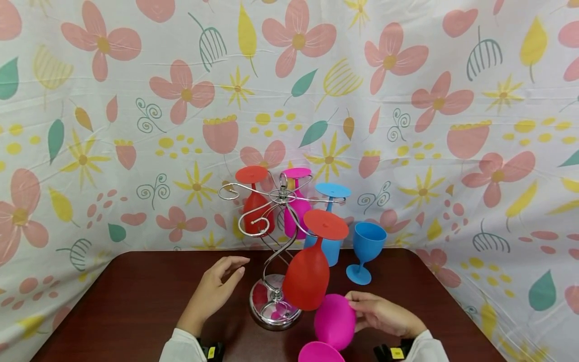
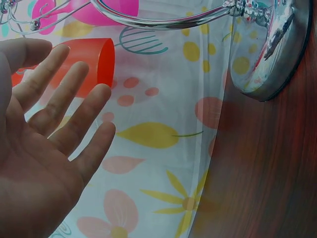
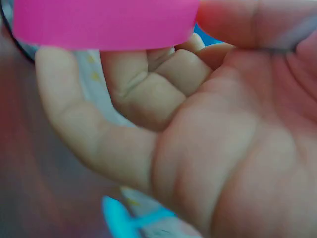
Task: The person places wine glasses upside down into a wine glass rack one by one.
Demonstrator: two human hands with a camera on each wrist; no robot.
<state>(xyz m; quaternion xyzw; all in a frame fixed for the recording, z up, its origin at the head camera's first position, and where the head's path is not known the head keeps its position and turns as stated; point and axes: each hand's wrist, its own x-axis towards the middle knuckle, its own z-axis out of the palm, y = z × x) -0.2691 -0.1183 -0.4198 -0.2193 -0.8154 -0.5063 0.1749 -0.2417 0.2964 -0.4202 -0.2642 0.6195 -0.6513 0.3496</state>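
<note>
My right hand grips a pink goblet by its bowl, the round foot tilted toward me at the bottom edge of the head view. In the right wrist view, fingers and thumb are at the rim of the pink goblet. My left hand is empty beside a silver wire goblet rack, fingers loosely bent in the left wrist view. Upside down on the rack hang a red goblet in front, another red goblet, a pink goblet and a blue goblet.
An upright blue goblet stands right of the rack on the dark wooden table. The rack's round shiny base sits mid-table. A flower-print cloth hangs close behind the table's far edge.
</note>
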